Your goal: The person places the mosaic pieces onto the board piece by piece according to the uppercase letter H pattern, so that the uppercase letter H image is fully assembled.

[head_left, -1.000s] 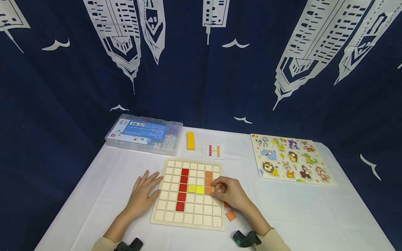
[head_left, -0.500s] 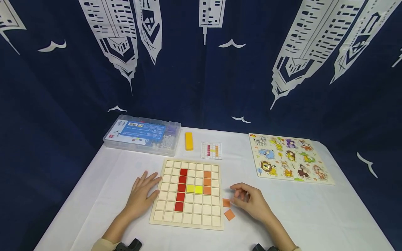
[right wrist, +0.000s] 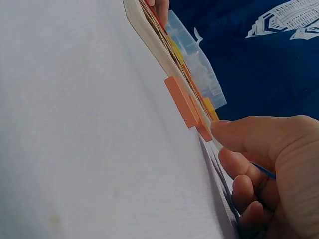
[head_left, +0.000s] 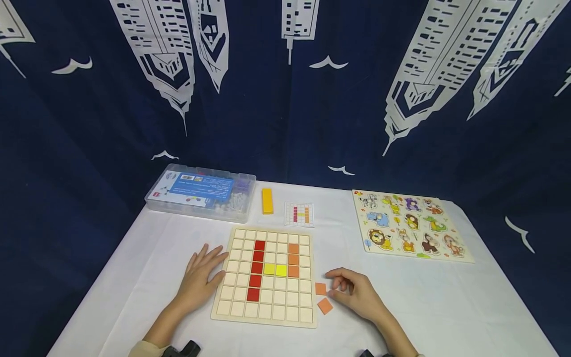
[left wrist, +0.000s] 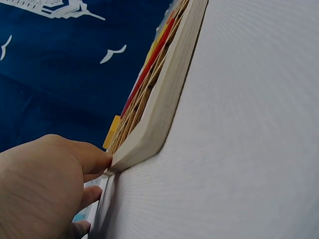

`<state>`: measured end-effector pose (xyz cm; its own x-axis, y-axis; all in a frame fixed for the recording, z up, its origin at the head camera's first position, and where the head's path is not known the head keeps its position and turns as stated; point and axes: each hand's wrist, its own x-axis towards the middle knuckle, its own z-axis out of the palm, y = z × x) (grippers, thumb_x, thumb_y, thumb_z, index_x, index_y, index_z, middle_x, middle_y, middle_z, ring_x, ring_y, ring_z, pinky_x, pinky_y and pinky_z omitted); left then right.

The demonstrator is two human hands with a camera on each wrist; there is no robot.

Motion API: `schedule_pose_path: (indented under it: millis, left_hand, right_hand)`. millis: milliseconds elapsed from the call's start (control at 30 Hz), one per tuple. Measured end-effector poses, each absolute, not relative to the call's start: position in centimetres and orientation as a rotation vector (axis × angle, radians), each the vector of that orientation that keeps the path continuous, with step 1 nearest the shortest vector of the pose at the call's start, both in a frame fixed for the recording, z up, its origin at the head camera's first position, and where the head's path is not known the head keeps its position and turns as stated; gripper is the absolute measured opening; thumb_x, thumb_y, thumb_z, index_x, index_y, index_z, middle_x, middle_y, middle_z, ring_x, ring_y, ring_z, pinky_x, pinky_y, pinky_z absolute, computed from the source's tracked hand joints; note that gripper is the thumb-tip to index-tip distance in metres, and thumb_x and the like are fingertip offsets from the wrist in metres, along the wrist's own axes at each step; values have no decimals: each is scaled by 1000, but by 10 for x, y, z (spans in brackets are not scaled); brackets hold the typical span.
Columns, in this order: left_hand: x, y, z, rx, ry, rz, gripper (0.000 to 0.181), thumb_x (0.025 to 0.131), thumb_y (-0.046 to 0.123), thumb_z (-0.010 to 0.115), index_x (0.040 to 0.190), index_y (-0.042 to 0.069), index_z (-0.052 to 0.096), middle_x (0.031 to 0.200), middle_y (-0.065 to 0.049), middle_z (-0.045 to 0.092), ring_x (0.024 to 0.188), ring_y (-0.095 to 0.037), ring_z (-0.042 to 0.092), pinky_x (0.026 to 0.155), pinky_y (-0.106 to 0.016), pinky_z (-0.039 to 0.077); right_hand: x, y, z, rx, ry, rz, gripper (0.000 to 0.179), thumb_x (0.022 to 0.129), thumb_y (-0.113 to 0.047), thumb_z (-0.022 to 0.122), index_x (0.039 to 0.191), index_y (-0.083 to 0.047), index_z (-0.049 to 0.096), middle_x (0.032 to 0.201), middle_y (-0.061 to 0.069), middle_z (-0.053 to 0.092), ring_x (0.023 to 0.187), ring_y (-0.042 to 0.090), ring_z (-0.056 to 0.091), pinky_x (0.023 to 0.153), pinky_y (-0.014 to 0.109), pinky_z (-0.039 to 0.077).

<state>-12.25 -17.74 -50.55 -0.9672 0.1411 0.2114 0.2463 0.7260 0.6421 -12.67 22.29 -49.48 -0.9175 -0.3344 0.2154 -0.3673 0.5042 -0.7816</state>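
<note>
A wooden grid board [head_left: 231, 306] lies on the white table. Set in it are a column of several red tiles [head_left: 256, 268], two yellow tiles [head_left: 275, 269] and a column of three orange tiles [head_left: 293, 259]. My left hand [head_left: 199, 277] rests on the table with fingers spread, its fingertips touching the board's left edge. Right of the board lie two loose orange tiles, one upper [head_left: 320, 288] and one lower [head_left: 325, 306]. Beside them hovers my right hand [head_left: 358, 293], fingers loosely bent and holding nothing, the thumb tip close to the upper loose tile.
Behind the board stand a clear plastic case [head_left: 200, 192], a yellow block [head_left: 267, 201] and a small pattern card [head_left: 299, 214]. An animal puzzle board [head_left: 408, 225] lies at the back right. A dark blue curtain [head_left: 267, 124] hangs behind the table.
My right hand has let go of the third orange tile on the board and moved right and down, beside the loose orange tiles. The left hand stays at the board's edge.
</note>
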Motion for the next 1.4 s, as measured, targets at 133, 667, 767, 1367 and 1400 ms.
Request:
schedule_pose_path:
  millis: [133, 667, 767, 1367, 1400]
  left_hand:
    - [-122, -177, -504, -315, -2775, -1071, 45, 90, 9, 65, 134, 5, 59, 149, -18, 46, 147, -46, 19, 117, -64, 6]
    - [-122, -176, -502, -335, -2741, -1049, 44, 90, 7, 65, 133, 6, 59, 148, -18, 47, 145, -47, 22, 117, -64, 8]
    - [-122, -176, -503, -334, -2745, -1051, 44, 89, 6, 65, 133, 6, 59, 148, -18, 47, 145, -47, 22, 117, -64, 8]
    - [-121, -176, -505, -363, -2704, -1052, 43, 89, 7, 64, 132, 4, 60, 146, -20, 49, 143, -50, 24, 114, -67, 9]
    - [-121, -176, -505, -362, -2708, -1053, 43, 89, 7, 64, 132, 4, 60, 146, -20, 48, 143, -50, 24, 114, -67, 9]
  right_hand:
    - [-127, 222, -495, 634, -2721, 1393, 30, 77, -10, 82, 105, -14, 71, 77, -10, 62, 65, 6, 50, 56, 20, 42]
    - [-126, 220, -493, 608, -2779, 1324, 30, 75, -16, 84, 102, -16, 72, 78, -9, 62, 67, 4, 50, 60, 19, 43]
    - [-126, 220, -494, 611, -2786, 1294, 30, 74, -14, 85, 101, -16, 72, 78, -10, 61, 68, 2, 49, 61, 19, 43]
    - [-126, 215, -496, 646, -2768, 1151, 28, 72, -10, 84, 94, -23, 73, 75, -16, 59, 67, -2, 48, 60, 19, 44]
    - [-126, 215, -496, 644, -2768, 1155, 27, 72, -10, 85, 93, -23, 73, 75, -16, 59, 67, -2, 48, 60, 19, 44]
